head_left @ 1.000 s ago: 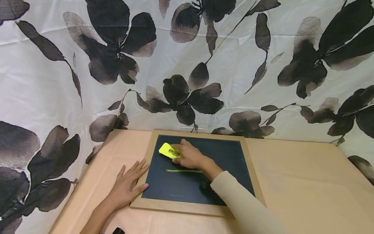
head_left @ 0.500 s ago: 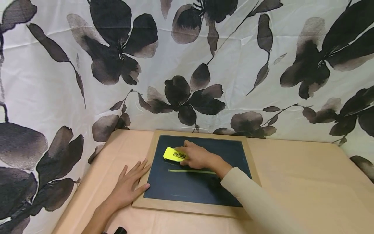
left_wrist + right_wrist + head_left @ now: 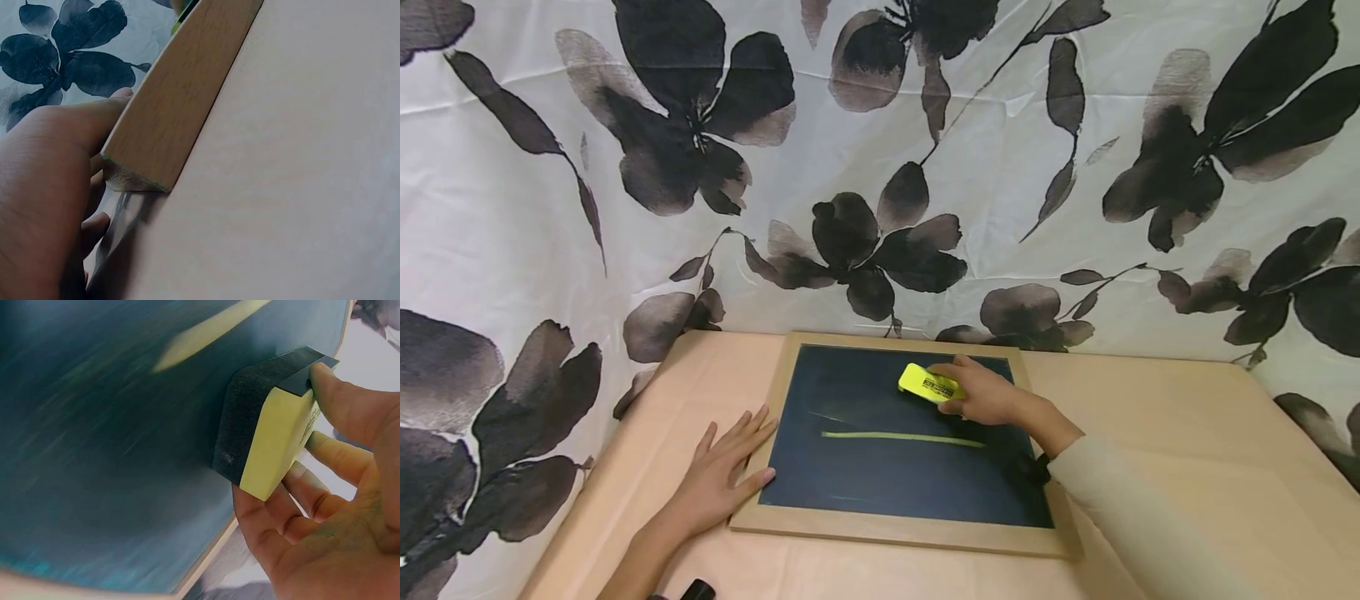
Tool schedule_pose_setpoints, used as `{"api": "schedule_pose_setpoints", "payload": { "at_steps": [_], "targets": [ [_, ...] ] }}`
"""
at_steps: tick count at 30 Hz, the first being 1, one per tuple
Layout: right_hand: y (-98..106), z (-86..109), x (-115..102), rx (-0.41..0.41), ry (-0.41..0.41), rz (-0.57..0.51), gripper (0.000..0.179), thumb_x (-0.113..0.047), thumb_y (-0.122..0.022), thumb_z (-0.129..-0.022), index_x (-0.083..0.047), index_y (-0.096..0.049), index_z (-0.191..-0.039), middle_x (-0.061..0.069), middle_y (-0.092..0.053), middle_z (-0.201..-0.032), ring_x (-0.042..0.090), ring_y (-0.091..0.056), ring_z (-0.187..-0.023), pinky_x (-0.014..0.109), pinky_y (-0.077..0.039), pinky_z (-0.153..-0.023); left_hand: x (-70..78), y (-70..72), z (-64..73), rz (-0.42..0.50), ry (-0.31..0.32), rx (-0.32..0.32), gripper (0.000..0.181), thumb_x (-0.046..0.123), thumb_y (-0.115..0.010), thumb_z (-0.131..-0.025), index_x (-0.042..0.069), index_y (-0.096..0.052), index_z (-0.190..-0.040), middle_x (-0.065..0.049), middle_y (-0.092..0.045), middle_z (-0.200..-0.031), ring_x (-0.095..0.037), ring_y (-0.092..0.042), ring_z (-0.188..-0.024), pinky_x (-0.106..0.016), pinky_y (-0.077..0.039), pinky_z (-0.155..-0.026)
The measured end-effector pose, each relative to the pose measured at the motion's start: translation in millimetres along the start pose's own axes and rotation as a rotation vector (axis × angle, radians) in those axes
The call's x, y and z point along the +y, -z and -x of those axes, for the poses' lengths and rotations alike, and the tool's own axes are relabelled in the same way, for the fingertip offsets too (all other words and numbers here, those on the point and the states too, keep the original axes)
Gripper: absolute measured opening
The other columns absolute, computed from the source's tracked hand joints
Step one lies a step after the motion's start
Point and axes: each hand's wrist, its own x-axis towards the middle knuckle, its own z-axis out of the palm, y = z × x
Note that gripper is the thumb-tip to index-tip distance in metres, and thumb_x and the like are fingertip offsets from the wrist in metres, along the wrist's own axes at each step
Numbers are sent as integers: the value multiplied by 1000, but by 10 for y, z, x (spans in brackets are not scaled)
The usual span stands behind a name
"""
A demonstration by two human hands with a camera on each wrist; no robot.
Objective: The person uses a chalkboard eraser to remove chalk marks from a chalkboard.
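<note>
A framed chalkboard [image 3: 880, 479] lies on the table, bearing a yellow chalk line [image 3: 902, 437] across its middle. My right hand [image 3: 992, 396] grips a yellow chalkboard eraser [image 3: 928, 384] over the board's upper right part. Seen from the right wrist, the eraser [image 3: 272, 434] has its dark felt side toward the board, and thumb and fingers hold its edges. With fingers spread, my left hand [image 3: 721, 473] rests against the left side of the wooden frame. In the left wrist view, that frame [image 3: 172, 94] partly hides the left hand's [image 3: 47, 187] fingers.
Pale tan covering spreads over the table [image 3: 1157, 450] around the board. Behind it hangs a white cloth [image 3: 1000, 183] printed with dark flowers. A small black object [image 3: 698, 590] shows at the bottom edge, near the left forearm.
My right hand has carried the eraser rightward from the board's upper left, after a slight downward shift. More of the yellow line shows now. The left hand stays at the frame.
</note>
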Motion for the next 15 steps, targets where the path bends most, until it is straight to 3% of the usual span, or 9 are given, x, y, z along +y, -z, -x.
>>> {"api": "schedule_pose_setpoints", "payload": {
  "at_steps": [7,15],
  "targets": [
    [-1,196,239,101,-59,48,62,-25,-73,-85,-3,-50,-137,16,-52,-111,28,-53,-92,47,-48,-79,-20,-19,25,13,2,8,66,39,-65,-89,18,-42,-147,-8,-30,-154,-38,-28,-138,-65,-4,-106],
    [-22,428,391,179,-123,55,63,-27,-75,-82,6,-52,-131,19,-55,-108,27,-54,-87,47,-49,-75,-30,-40,25,16,-9,16,65,39,-65,-89,17,-43,-146,-8,-32,-153,-37,-28,-138,-65,-4,-106]
  ]
}}
